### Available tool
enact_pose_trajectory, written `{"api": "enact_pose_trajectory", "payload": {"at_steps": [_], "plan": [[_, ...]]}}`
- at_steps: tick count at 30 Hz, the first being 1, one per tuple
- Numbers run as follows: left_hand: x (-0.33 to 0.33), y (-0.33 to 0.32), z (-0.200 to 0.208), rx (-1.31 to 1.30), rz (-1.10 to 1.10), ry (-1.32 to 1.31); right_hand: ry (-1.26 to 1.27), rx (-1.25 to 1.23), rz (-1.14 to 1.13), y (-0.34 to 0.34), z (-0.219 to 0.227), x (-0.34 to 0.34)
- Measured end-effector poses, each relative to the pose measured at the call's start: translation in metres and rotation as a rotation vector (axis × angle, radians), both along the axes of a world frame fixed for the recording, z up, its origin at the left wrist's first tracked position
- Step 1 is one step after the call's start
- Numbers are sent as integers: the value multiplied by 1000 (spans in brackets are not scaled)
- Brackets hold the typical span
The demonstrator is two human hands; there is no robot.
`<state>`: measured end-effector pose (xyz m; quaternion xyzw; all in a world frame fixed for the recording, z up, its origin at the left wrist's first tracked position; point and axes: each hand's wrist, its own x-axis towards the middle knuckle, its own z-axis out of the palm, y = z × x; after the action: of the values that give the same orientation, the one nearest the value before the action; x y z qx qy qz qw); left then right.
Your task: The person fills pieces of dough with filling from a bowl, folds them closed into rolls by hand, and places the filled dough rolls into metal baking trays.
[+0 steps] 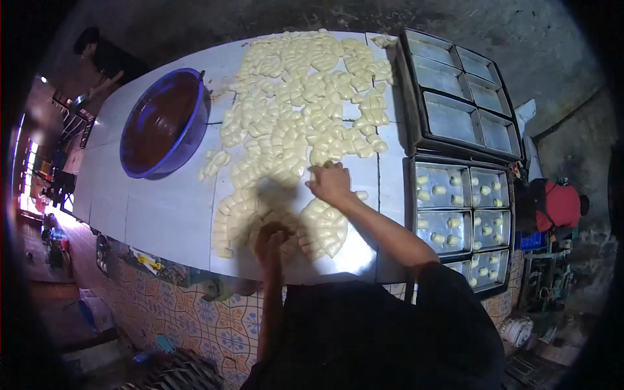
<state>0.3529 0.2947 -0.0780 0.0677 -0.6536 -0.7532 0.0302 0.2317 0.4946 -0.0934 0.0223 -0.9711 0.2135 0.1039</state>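
Many pale, puffy dough pieces [279, 146] lie crowded together in a long spread on the white tiled table [162, 214]. My left hand [273, 239], in deep shadow, is over the near dough with its fingers curled. Brown shows at its fingertips, but what it holds is unclear. Farther to the right, my right hand [330, 183] reaches to the edge of the spread, its fingers bent and drawn together beside the dough. Whatever lies between those fingers is hidden. A rounded group of dough pieces [323, 227] sits between my two hands.
A blue-purple basin [195, 133] of smooth brown filling stands at left. Divided metal pans line the right: a stacked far pan [455, 133] without dough, and a near pan [445, 210] holding small dough rolls. One person [110, 58] is far left, another [562, 207] at right.
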Motion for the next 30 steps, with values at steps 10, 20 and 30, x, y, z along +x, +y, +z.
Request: {"api": "enact_pose_trajectory", "payload": {"at_steps": [10,20,30], "plan": [[3,-4,54,204,-15,177,-149,-929,470,-56,97,91],[-15,-25,75,-21,91,17,49,-1066,194,-118,112,74],[-118,-108,56,1269,-643,142,-576,-1343,410,-151,43,23]]}}
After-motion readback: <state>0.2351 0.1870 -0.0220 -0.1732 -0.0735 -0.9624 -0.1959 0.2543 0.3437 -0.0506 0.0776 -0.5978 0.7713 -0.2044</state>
